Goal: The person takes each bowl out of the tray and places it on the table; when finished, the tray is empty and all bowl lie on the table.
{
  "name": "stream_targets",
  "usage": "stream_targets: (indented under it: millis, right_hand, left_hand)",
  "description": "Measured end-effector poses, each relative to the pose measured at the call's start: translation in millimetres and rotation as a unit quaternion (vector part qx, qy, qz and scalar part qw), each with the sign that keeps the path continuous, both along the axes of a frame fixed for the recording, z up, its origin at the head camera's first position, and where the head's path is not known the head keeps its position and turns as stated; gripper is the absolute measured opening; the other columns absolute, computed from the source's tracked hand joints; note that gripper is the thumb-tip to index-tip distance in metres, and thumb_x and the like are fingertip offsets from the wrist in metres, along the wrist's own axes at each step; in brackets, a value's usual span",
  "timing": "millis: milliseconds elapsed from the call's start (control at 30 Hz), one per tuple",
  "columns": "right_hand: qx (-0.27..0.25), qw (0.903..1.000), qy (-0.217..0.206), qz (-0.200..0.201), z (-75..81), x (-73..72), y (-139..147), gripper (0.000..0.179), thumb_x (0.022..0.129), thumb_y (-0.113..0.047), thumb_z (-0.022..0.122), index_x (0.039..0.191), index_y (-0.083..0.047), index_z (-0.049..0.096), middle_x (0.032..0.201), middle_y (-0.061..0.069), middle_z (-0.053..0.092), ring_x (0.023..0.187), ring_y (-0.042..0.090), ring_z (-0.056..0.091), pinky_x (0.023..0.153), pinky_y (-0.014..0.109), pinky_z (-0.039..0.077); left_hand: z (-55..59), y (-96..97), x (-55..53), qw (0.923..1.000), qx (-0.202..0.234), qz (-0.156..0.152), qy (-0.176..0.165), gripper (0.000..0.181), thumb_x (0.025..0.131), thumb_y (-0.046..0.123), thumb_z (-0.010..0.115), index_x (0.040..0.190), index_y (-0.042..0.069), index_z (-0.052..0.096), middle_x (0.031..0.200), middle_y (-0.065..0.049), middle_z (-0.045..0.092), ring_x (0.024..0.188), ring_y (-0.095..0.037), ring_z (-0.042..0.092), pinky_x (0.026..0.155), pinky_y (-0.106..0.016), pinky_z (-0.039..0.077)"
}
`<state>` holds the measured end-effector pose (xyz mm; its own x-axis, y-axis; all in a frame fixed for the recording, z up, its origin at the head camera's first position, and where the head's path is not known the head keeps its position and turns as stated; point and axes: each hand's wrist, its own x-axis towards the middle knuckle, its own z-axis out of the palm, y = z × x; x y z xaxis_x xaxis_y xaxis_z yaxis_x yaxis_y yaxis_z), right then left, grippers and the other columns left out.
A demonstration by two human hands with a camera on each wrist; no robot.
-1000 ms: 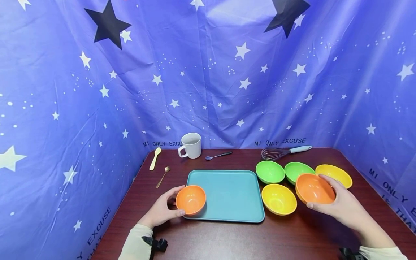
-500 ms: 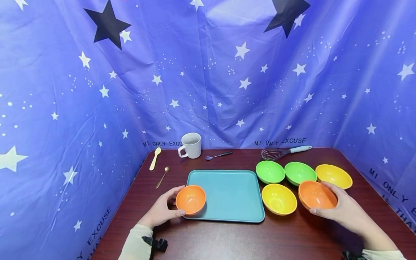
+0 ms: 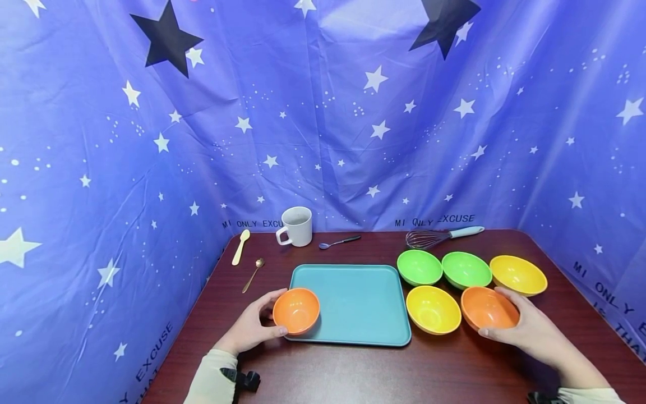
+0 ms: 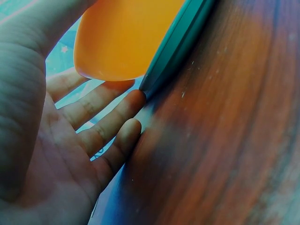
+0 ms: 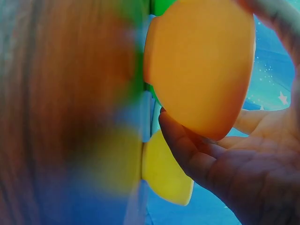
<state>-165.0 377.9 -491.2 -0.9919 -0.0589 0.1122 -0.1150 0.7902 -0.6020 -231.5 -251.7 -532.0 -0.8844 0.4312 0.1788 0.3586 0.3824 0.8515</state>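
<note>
An orange bowl (image 3: 296, 310) sits at the left front corner of the teal tray (image 3: 358, 303). My left hand (image 3: 254, 324) holds it from the left, thumb at the front and fingers behind. In the left wrist view the bowl's side (image 4: 124, 40) rises over the tray edge. To the right, my right hand (image 3: 532, 325) grips a second orange bowl (image 3: 488, 308) by its right side. The right wrist view shows that bowl (image 5: 201, 70) upright, its base at about table level; whether it bears on the table I cannot tell. A yellow bowl (image 3: 433, 310) is just left of it.
Two green bowls, one (image 3: 419, 267) behind the other's left, and another yellow bowl (image 3: 518, 275) form a back row. A whisk (image 3: 444, 237), white mug (image 3: 296, 226), dark-handled spoon (image 3: 339, 242), cream spoon (image 3: 241, 247) and gold spoon (image 3: 253, 275) lie along the back and left.
My right hand has lowered its orange bowl toward the table, away from the right green bowl, and shifted it slightly left at the end. The left hand and its bowl have stayed put.
</note>
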Motion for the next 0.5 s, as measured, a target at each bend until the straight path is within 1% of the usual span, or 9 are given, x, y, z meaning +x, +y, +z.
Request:
stream_targets:
  millis: [33, 100, 200, 333, 433, 500]
  right_hand:
    - [-0.002, 1.0000, -0.001, 0.000, -0.8, -0.2, -0.3, 0.107, 0.080, -0.044, 0.090, 0.156, 0.005, 0.033, 0.149, 0.035, 0.041, 0.122, 0.050, 0.049, 0.089, 0.060, 0.044]
    - [-0.005, 1.0000, -0.002, 0.002, -1.6, -0.3, -1.1, 0.107, 0.080, -0.043, 0.091, 0.156, 0.006, 0.033, 0.149, 0.036, 0.041, 0.122, 0.051, 0.049, 0.089, 0.059, 0.044]
    - [-0.004, 1.0000, 0.001, 0.001, -1.8, -0.6, -1.6, 0.107, 0.079, -0.043, 0.092, 0.155, 0.006, 0.034, 0.149, 0.035, 0.042, 0.122, 0.050, 0.050, 0.088, 0.050, 0.044]
    - [-0.003, 1.0000, 0.005, 0.001, -1.6, -0.5, -1.6, 0.105, 0.080, -0.039, 0.091, 0.154, 0.007, 0.034, 0.147, 0.035, 0.042, 0.121, 0.050, 0.051, 0.086, 0.048, 0.046]
    - [-0.008, 1.0000, 0.003, 0.003, -1.9, -0.7, -2.0, 0.103, 0.081, -0.037, 0.091, 0.155, 0.008, 0.033, 0.147, 0.037, 0.041, 0.122, 0.052, 0.049, 0.089, 0.057, 0.045]
    - [-0.009, 1.0000, -0.001, 0.002, -2.3, -1.1, -2.3, 0.104, 0.081, -0.037, 0.090, 0.155, 0.007, 0.032, 0.148, 0.037, 0.039, 0.123, 0.052, 0.048, 0.091, 0.061, 0.044]
  left_hand:
    - [-0.2, 0.1, -0.2, 1.0000, 0.000, -0.001, 0.000, 0.085, 0.083, 0.026, 0.090, 0.156, 0.021, 0.048, 0.134, 0.000, 0.066, 0.107, -0.021, 0.066, 0.092, -0.033, 0.053]
    - [-0.5, 0.2, -0.7, 1.0000, 0.000, 0.001, -0.003, 0.084, 0.083, 0.026, 0.090, 0.156, 0.023, 0.049, 0.134, 0.001, 0.066, 0.108, -0.021, 0.066, 0.092, -0.032, 0.053]
    - [-0.6, 0.1, -1.2, 1.0000, -0.002, 0.002, -0.004, 0.086, 0.082, 0.027, 0.091, 0.156, 0.021, 0.048, 0.134, 0.002, 0.066, 0.108, -0.020, 0.066, 0.093, -0.032, 0.053]
    - [-0.6, 0.2, -1.2, 1.0000, -0.007, 0.004, -0.003, 0.086, 0.083, 0.028, 0.091, 0.157, 0.019, 0.047, 0.134, 0.002, 0.066, 0.107, -0.019, 0.066, 0.093, -0.032, 0.053]
    - [-0.3, 0.2, -0.9, 0.9999, -0.010, 0.007, -0.006, 0.087, 0.082, 0.029, 0.091, 0.157, 0.021, 0.047, 0.134, 0.004, 0.066, 0.107, -0.019, 0.066, 0.093, -0.032, 0.053]
    - [0.0, 0.4, -0.8, 0.9998, -0.011, 0.010, -0.010, 0.087, 0.082, 0.030, 0.091, 0.157, 0.022, 0.048, 0.134, 0.006, 0.066, 0.108, -0.019, 0.066, 0.094, -0.032, 0.053]
